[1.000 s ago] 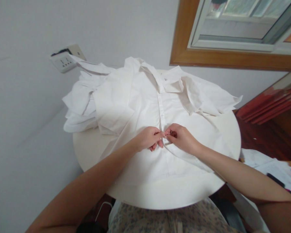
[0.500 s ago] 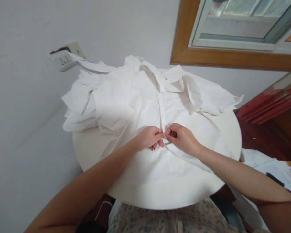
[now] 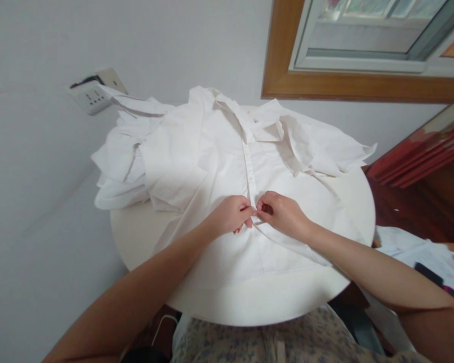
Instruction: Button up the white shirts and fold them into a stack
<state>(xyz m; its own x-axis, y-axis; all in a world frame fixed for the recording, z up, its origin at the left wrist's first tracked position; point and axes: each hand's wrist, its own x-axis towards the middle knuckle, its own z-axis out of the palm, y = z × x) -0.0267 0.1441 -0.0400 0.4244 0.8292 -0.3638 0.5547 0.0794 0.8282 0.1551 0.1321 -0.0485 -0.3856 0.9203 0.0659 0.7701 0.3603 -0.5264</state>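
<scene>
White shirt [image 3: 227, 151], front up, lies spread on a round white table [image 3: 249, 310], with both hands meeting low on its button strip [image 3: 250, 169]. In the head view, the only one, the left hand [image 3: 232, 214] holds the strip's edge from one side, and the right hand [image 3: 285, 217] pinches at the same spot from the other, fingertips all but touching. Whether a button sits between them is too small to tell.

Little has changed over the last second: the grip has stayed at the same place on the strip, while shirt, table and wall socket [image 3: 93, 101] have shifted slightly together, which I read as a head movement rather than a pull on the cloth. So the fine fingerwork seems, in my judgement, to be continuing at this one point.

Straight beyond the grip lies the collar [image 3: 232, 113]; beyond it to the right, a crumpled sleeve [image 3: 297, 143]; beyond it to the left, a pile of white cloth [image 3: 117, 151] near the socket.
</scene>
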